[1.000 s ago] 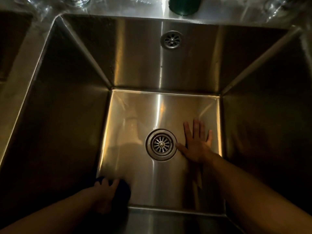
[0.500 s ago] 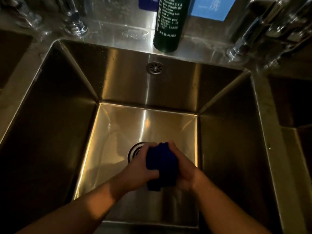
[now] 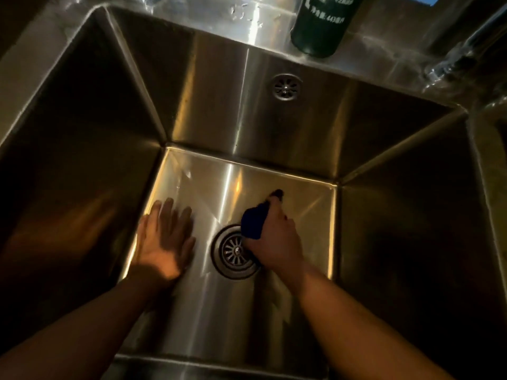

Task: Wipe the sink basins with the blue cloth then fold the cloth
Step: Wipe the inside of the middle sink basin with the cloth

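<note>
The blue cloth, bunched into a dark wad, sits on the floor of the steel sink basin under the person's right hand, whose fingers are curled tight around it; a tip of the fabric pokes out past the fingertips at about 12 o'clock. The wad touches the rim of the round floor drain at roughly its 1 o'clock edge, and the heel of the hand covers the drain's right side. At 9 o'clock from the drain, the left hand lies flat on the basin floor, fingers spread and holding nothing, close to the foot of the left wall (its outline is slightly blurred). Both bare forearms reach in from the 6 o'clock edge of the view. High on the back wall, at 12 o'clock, a small round overflow grille shows. On the ledge behind the basin, toward 1 o'clock, stands the base of a dark green bottle with pale printed lettering. Chrome fittings, blurred and glinting, sit on the ledge at about 2 o'clock
</note>
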The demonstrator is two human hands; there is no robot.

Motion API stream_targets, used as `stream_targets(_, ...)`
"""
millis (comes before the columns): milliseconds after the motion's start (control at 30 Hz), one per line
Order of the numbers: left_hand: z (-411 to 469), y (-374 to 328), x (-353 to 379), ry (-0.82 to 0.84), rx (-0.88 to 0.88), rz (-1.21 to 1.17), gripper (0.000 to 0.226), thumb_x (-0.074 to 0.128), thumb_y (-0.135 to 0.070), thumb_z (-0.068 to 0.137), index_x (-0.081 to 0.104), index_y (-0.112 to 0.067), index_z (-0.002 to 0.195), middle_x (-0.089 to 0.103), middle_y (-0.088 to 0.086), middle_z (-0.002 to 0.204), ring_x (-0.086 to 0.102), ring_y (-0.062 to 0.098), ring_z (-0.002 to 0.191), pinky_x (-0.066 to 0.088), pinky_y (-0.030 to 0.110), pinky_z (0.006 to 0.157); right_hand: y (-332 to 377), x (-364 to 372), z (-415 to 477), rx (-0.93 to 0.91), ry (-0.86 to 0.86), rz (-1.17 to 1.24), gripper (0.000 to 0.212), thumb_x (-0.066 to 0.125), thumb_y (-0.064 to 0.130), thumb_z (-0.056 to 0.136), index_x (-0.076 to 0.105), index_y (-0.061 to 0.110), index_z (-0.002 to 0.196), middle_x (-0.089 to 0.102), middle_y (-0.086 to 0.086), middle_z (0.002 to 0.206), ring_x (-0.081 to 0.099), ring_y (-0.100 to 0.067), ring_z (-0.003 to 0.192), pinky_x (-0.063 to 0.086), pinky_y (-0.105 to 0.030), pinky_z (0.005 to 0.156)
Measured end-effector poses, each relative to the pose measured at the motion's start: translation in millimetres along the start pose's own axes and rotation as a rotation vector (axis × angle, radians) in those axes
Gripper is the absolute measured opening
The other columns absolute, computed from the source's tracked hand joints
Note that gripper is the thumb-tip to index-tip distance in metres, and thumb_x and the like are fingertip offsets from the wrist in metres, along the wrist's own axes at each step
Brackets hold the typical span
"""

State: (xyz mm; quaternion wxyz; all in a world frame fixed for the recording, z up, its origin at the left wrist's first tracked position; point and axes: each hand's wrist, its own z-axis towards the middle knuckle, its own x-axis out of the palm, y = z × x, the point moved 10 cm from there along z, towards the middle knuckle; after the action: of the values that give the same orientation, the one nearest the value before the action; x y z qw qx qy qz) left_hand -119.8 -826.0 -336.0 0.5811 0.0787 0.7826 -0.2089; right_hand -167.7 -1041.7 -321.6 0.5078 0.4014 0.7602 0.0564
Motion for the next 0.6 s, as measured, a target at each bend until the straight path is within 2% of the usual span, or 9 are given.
stream_targets(100,-5.5,10.6,34.2,0.043,-0.049,0.068,0.071,0.022,-0.052,0.085,0.037,-0.018,0.145,0.022,0.022,0.155,0.017,0.043,0.143,0.015,0.058,0.11,27.2,45.2,1.7,-0.185,-0.002,-0.404,0.084,0.07,0.038,0.079,0.021,0.02,0.144,0.03,-0.007,0.145,0.039,-0.037,0.12,0.043,-0.05,0.088)
stream_targets(200,-8.1,12.1,44.3,-0.018,-0.033,0.109,0.066,0.03,-0.047,0.087,0.038,-0.016,0.145,0.024,0.024,0.154,0.02,0.043,0.142,0.019,0.06,0.109,45.9,78.7,-6.7,-0.373,0.015,-0.489,0.07,0.061,0.042,0.084,0.028,0.02,0.142,0.026,-0.01,0.148,0.041,-0.041,0.112,0.041,-0.05,0.085)
stream_targets(267,-7.4,11.6,45.6,-0.038,-0.008,0.119,0.065,0.032,-0.046,0.088,0.036,-0.015,0.145,0.024,0.025,0.154,0.019,0.044,0.142,0.019,0.06,0.108,50.1,95.0,-27.8,-0.538,0.084,-0.524,0.065,0.059,0.043,0.085,0.034,0.019,0.141,0.034,-0.013,0.145,0.047,-0.041,0.107,0.044,-0.048,0.084)
stream_targets(333,-6.4,13.1,44.3,-0.065,0.001,0.119,0.064,0.034,-0.045,0.089,0.035,-0.016,0.146,0.024,0.025,0.153,0.02,0.044,0.142,0.02,0.06,0.108,41.7,91.7,-43.2,-0.637,-0.002,-0.661,0.058,0.063,0.044,0.081,0.049,0.02,0.132,0.052,-0.01,0.132,0.057,-0.036,0.098,0.05,-0.043,0.076)
stream_targets(367,-6.3,13.8,43.8,-0.076,0.003,0.123,0.064,0.035,-0.045,0.089,0.035,-0.016,0.146,0.024,0.025,0.154,0.02,0.044,0.142,0.02,0.06,0.108,34.0,87.7,-44.7,-0.614,-0.036,-0.718,0.055,0.064,0.043,0.079,0.054,0.021,0.128,0.057,-0.008,0.125,0.06,-0.034,0.097,0.051,-0.041,0.074)
stream_targets(433,-6.0,15.0,44.1,-0.089,0.004,0.127,0.063,0.037,-0.046,0.089,0.036,-0.018,0.146,0.024,0.023,0.154,0.019,0.043,0.143,0.02,0.059,0.108,18.2,87.0,-39.4,-0.476,-0.005,-0.741,0.05,0.061,0.037,0.083,0.051,0.019,0.128,0.056,-0.009,0.125,0.057,-0.036,0.106,0.049,-0.047,0.083)
stream_targets(500,-6.3,15.3,44.9,-0.109,0.013,0.132,0.063,0.037,-0.046,0.089,0.036,-0.019,0.145,0.024,0.023,0.154,0.019,0.042,0.143,0.019,0.058,0.109,20.3,86.9,-32.0,-0.352,-0.018,-0.732,0.042,0.059,0.031,0.085,0.051,0.016,0.124,0.057,-0.01,0.122,0.056,-0.036,0.104,0.048,-0.049,0.083)
stream_targets(600,-5.6,16.7,45.7,-0.135,0.015,0.136,0.063,0.037,-0.047,0.089,0.035,-0.02,0.146,0.023,0.022,0.155,0.018,0.04,0.144,0.019,0.057,0.108,24.9,95.3,-18.9,-0.16,-0.01,-0.615,0.035,0.042,0.03,0.097,0.043,0.01,0.125,0.05,-0.015,0.125,0.051,-0.037,0.105,0.045,-0.045,0.082)
